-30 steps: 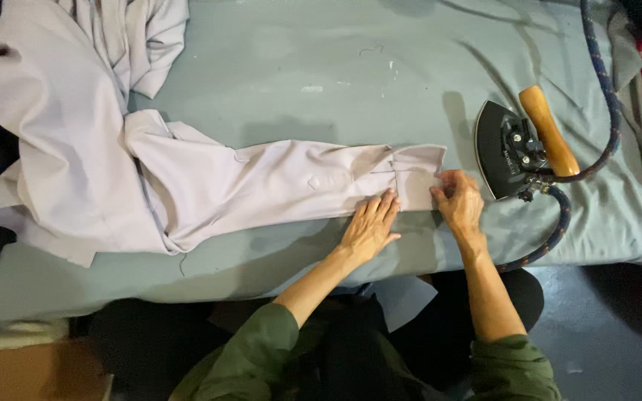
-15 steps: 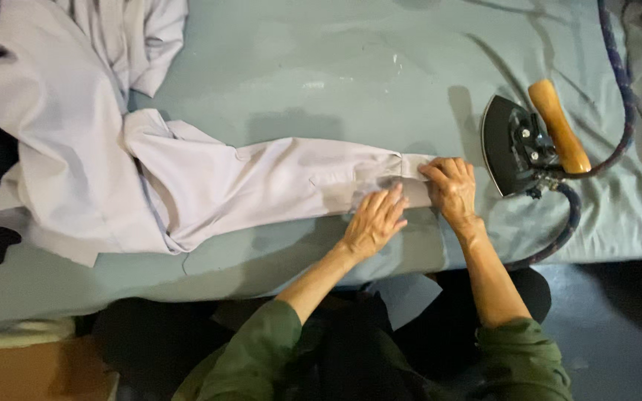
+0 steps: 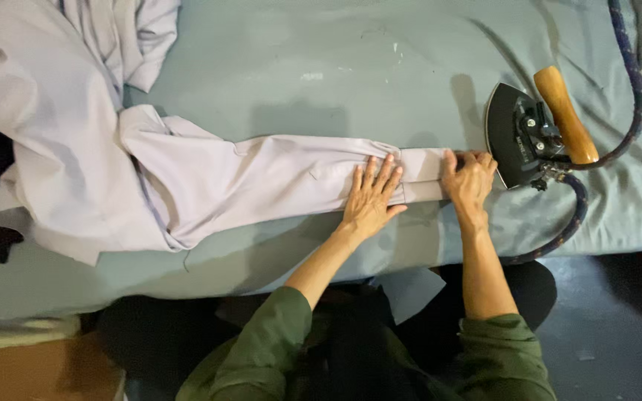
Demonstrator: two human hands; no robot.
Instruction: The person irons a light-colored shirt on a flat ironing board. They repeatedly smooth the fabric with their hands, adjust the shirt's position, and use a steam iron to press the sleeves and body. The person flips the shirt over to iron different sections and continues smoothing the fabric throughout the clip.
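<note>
Pale lilac shirt (image 3: 187, 178) lies sleeve-out on the worktop (image 3: 299, 67), left hand (image 3: 369, 200) flat and open, right hand (image 3: 468, 182) pressing the cuff, fingers curled; the iron (image 3: 525, 137) just beside could burn those knuckles.

head cam | above, facing straight down | near | ironing table (image 3: 336, 67) fills frame
</note>
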